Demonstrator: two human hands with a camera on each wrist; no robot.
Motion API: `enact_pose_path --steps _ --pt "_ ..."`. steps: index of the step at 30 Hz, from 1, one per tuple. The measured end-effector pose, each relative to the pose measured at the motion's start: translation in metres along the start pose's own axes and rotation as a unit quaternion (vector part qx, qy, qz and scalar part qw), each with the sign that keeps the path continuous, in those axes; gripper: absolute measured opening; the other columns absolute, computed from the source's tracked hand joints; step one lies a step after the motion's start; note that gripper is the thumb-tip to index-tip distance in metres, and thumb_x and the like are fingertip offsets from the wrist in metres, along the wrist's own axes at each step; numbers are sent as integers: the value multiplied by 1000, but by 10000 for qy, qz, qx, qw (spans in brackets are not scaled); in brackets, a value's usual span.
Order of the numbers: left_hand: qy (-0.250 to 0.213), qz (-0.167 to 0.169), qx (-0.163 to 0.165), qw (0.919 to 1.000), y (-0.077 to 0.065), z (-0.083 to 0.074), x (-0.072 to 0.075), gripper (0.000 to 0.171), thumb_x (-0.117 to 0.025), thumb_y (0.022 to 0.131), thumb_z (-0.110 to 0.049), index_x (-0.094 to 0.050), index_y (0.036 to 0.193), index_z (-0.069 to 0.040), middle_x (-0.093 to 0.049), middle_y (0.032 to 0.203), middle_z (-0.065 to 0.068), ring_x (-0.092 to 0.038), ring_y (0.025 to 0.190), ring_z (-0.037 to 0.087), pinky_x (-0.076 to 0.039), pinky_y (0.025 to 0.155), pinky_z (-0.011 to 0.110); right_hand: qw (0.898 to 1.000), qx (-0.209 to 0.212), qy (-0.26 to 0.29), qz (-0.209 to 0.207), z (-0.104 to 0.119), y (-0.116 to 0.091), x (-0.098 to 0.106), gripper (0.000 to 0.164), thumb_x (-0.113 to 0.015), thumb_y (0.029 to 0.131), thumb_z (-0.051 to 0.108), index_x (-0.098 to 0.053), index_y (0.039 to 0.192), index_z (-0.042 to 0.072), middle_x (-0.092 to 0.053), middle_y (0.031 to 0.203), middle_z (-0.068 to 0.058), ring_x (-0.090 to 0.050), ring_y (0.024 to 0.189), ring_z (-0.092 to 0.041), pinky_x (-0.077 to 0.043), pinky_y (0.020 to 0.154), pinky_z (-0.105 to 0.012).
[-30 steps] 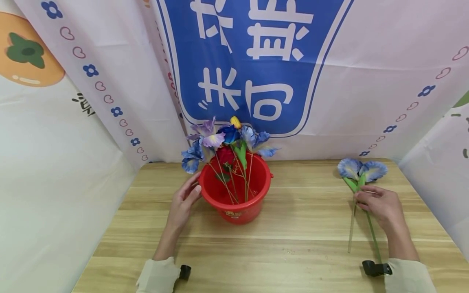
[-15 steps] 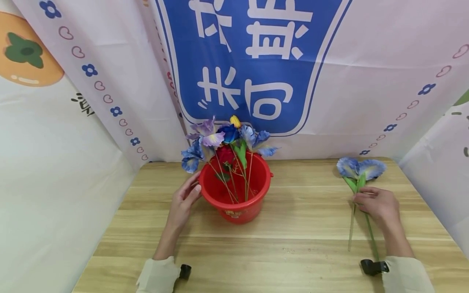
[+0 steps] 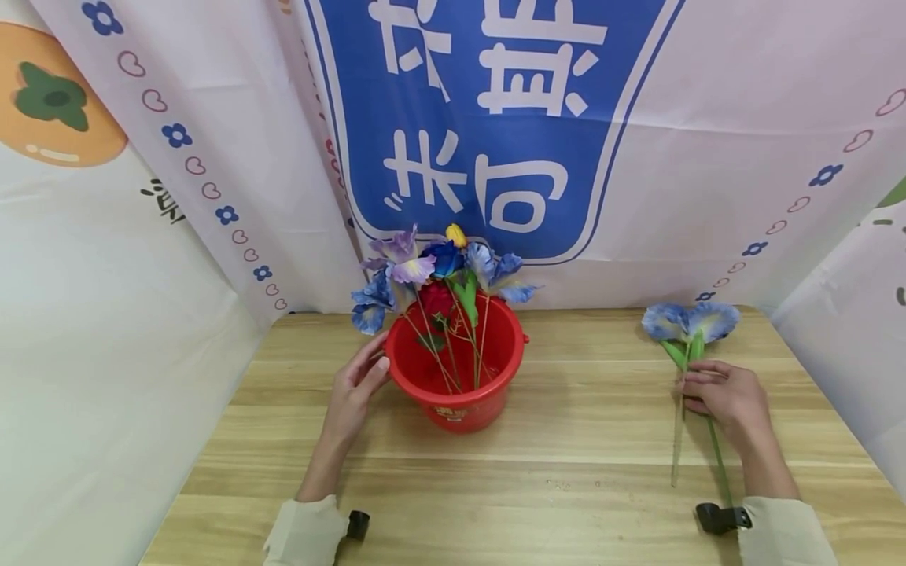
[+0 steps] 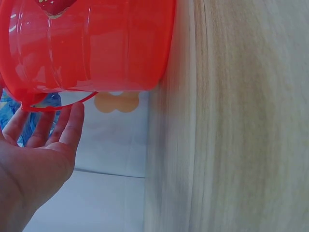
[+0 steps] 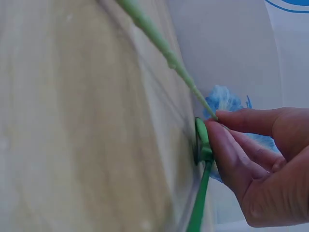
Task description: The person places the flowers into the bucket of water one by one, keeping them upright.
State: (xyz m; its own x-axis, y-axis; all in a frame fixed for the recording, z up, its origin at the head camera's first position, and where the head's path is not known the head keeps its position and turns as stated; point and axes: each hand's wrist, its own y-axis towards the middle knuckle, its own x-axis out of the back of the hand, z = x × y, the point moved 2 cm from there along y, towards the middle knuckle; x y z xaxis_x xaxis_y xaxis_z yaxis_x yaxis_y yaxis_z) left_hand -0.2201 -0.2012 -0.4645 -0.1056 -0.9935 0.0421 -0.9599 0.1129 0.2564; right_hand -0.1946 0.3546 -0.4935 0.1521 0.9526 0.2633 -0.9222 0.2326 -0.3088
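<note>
In the head view, a red bucket (image 3: 453, 409) holds several artificial flowers, among them a purple iris (image 3: 402, 255), a blue rose (image 3: 443, 258) and a red rose (image 3: 436, 299). My left hand (image 3: 357, 381) rests against the bucket's left side, its fairly straight fingers (image 4: 72, 125) touching near the rim and the thin red handle (image 4: 63, 107). At the table's right, my right hand (image 3: 732, 397) pinches the pale stem (image 5: 166, 53) of a blue iris (image 3: 690, 321) between thumb and fingertips. Beside it lies a darker green stem (image 5: 200, 198) with green leaves, its bloom hidden.
Behind the wooden table (image 3: 566, 440) hangs a white cloth with a large blue sign (image 3: 481, 118). Pale printed cloth stands at both sides. Small clear droplets (image 3: 562, 486) dot the tabletop near the front middle.
My right hand has shifted slightly left with the blue iris, whose bloom and stem now stand a little farther from the green stem. My left hand and the bucket stay where they were.
</note>
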Motion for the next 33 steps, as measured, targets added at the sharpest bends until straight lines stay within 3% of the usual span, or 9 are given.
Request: enact_pose_path --steps 3,6,10,23,33 --pt "8 -12 -4 10000 0 0 0 50 -56 111 -13 -48 159 0 -53 156 27 -68 125 2 -62 100 24 9997 136 167 64 4 -2 2 52 -70 100 -2 -52 148 -6 -73 87 26 -76 81 -1 -68 77 -27" --pt "41 -11 -6 10000 0 -1 0 50 -56 111 -13 -48 159 0 -53 157 26 -68 125 2 -62 99 24 9981 333 499 145 9 -6 3 36 -71 98 -4 -65 131 11 -74 88 24 -76 82 -2 -68 77 -26" --pt "73 -5 5 10000 0 -1 0 50 -56 112 -14 -48 159 -1 -53 157 26 -67 125 1 -62 99 23 9929 562 1031 167 17 -11 3 38 -72 96 -7 -68 111 28 -76 90 22 -77 80 -2 -68 75 -26" --pt "67 -30 19 10000 1 0 0 50 -57 111 -13 -48 159 -1 -53 156 26 -68 124 2 -62 99 24 9851 1008 1386 -119 41 -27 2 39 -74 98 -2 -63 122 26 -77 97 22 -77 82 -2 -67 74 -23" --pt "118 24 -21 9999 0 1 1 50 -56 112 -14 -48 160 -1 -52 159 26 -67 125 1 -61 99 22 9775 1371 1599 -99 55 -43 -5 39 -73 98 -4 -64 126 21 -79 100 18 -79 83 -4 -67 74 -23"
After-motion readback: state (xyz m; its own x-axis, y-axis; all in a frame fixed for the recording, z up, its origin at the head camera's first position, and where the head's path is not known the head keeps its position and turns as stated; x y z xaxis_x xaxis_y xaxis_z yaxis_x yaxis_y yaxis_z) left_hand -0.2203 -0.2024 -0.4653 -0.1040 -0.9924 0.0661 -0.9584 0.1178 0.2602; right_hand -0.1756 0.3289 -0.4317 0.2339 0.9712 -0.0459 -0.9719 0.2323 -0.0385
